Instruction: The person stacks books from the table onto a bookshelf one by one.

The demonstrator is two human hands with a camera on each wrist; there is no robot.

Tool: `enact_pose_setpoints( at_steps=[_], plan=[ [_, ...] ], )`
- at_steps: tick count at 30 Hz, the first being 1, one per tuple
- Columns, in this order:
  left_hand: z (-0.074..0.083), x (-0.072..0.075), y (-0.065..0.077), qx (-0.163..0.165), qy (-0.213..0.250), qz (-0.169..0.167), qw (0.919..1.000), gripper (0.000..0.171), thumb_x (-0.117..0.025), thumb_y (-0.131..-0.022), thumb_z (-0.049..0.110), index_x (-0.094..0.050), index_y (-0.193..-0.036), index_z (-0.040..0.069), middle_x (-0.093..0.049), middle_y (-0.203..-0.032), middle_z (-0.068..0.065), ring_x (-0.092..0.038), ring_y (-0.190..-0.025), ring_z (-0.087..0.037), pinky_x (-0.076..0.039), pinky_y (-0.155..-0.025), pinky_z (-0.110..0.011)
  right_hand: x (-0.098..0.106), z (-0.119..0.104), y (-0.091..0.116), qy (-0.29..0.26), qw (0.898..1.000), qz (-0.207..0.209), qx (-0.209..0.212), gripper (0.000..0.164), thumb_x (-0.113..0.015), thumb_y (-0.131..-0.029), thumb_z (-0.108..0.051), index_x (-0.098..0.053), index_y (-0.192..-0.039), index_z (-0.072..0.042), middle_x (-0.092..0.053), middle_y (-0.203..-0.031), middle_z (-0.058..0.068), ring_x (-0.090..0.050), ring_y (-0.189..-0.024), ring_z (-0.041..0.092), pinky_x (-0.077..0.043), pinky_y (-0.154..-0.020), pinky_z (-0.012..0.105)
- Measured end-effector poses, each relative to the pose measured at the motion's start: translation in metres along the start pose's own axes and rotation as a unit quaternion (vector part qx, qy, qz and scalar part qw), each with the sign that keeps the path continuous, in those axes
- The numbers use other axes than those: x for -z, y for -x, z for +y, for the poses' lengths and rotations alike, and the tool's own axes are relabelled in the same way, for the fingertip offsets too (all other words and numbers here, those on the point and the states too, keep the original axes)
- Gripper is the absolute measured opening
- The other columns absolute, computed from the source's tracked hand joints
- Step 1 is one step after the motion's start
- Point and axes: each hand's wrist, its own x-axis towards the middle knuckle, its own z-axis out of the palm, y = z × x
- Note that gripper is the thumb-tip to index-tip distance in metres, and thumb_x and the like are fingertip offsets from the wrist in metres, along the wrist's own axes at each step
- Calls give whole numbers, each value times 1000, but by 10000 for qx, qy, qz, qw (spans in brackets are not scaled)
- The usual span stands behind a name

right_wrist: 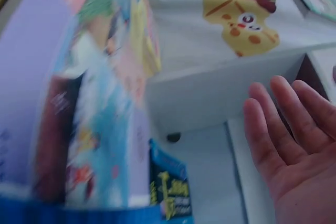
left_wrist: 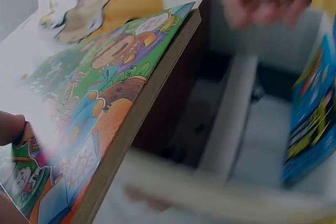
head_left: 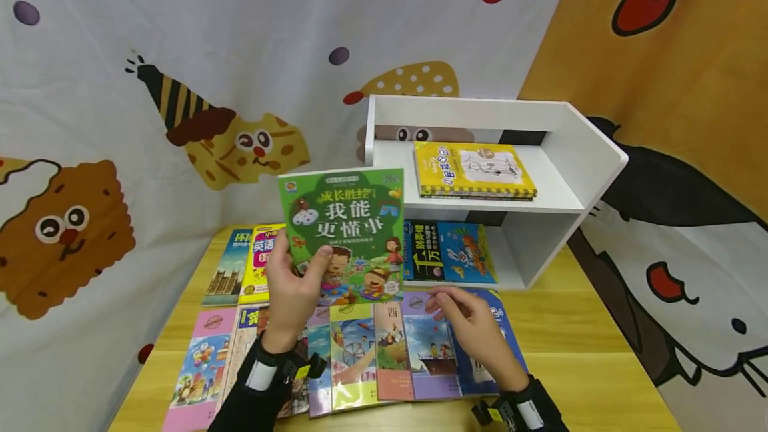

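Observation:
A green children's book [head_left: 345, 219] with a cartoon cover is held up by my left hand [head_left: 294, 285], thumb across its front at the lower left. In the left wrist view the same book [left_wrist: 105, 98] shows its cover and page edge, part of the cover washed out by glare. My right hand [head_left: 468, 325] hovers over the books on the table, apart from the green book. Its fingers [right_wrist: 294, 119] look extended, with nothing in them, in the right wrist view. Below it lie a purple-bordered book [head_left: 435, 385] and a blue book [head_left: 510, 332].
A white two-level shelf [head_left: 564, 179] stands at the back right. Yellow books [head_left: 477, 169] lie on its upper level, and dark and blue books [head_left: 468, 252] on the lower one. More books [head_left: 201, 372] overlap across the wooden table [head_left: 588, 352]. A cartoon-printed cloth [head_left: 240, 32] hangs behind.

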Motion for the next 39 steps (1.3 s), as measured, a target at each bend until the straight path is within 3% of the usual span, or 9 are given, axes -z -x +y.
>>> enact_pose_setpoints(
  at_steps=[4, 8, 12, 19, 25, 29, 33, 36, 39],
  plan=[
    [-10, -26, 15, 358, 177, -554, 9977, 46, -68, -107, 0, -56, -152, 5, -75, -107, -8, -66, -67, -11, -58, -55, -29, -3, -16, -3, -39, 9997, -246, -48, 45, -51, -119, -19, -54, -160, 1, -68, -148, 27, -73, -126, 40, -64, -100, 30],
    [-20, -48, 29, 742, 312, -853, 9931, 43, -69, -109, 8, -55, -150, 7, -73, -101, -14, -64, -66, -12, -55, -55, -30, -8, -28, -3, -224, 9990, -292, -266, 50, -53, -119, -22, -47, -166, -6, -69, -93, 31, -68, -72, 33, -56, -64, 23],
    [-28, -61, 38, 1170, 559, -813, 9882, 45, -68, -111, 16, -53, -154, 14, -75, -111, -17, -72, -75, -13, -62, -61, -32, -13, -32, -5, -578, 9976, -190, -326, 47, -55, -119, -26, -48, -165, -26, -32, -54, 8, -27, -39, 14, -33, -40, 29],
    [-41, -65, 49, 1653, 795, -816, 9796, 50, -67, -113, 21, -49, -159, 22, -76, -122, -17, -76, -84, -16, -64, -67, -33, -20, -24, 0, -855, 9938, 45, -711, 50, -54, -119, -31, -45, -168, -27, -71, -92, -3, -60, -63, 2, -58, -62, 31],
    [-44, -60, 43, 1934, 862, -1363, 9678, 56, -68, -113, 26, -44, -163, 25, -76, -134, -15, -81, -100, -19, -68, -78, -36, -10, -18, 3, -545, 9961, 123, -677, 52, -55, -118, -27, -44, -169, -21, -60, -80, -11, -46, -55, -1, -53, -68, 27],
    [-46, -48, 23, 1811, 703, -1508, 9693, 53, -69, -112, 23, -46, -159, 21, -78, -122, -19, -79, -89, -16, -66, -71, -32, 9, -19, 3, -145, 9981, -157, -571, 58, -56, -118, -25, -39, -172, -10, -50, -64, -4, -34, -46, 5, -45, -55, 27],
    [-46, -33, 1, 1404, 566, -1781, 9723, 55, -66, -112, 14, -45, -163, 19, -77, -120, -24, -78, -87, -16, -67, -72, -34, 35, -20, 3, 424, 9975, -524, -222, 58, -57, -117, -21, -41, -169, -1, -76, -92, 20, -68, -67, 21, -58, -65, 30],
    [-43, -27, -6, 1168, 340, -2457, 9617, 63, -65, -112, 13, -42, -169, 25, -77, -130, -21, -80, -94, -17, -69, -77, -37, 54, -18, 2, 613, 9943, -870, 7, 57, -56, -116, -16, -41, -166, 7, -68, -139, 35, -76, -80, 24, -63, -79, 33],
    [-41, -28, -6, 933, 31, -3184, 9434, 69, -66, -112, 15, -39, -173, 30, -71, -149, -14, -81, -111, -19, -69, -89, -39, 67, -16, 1, 485, 9913, -1223, -95, 61, -56, -116, -16, -37, -165, 13, -66, -125, 46, -50, -46, 8, -54, -59, 29]
  ],
)
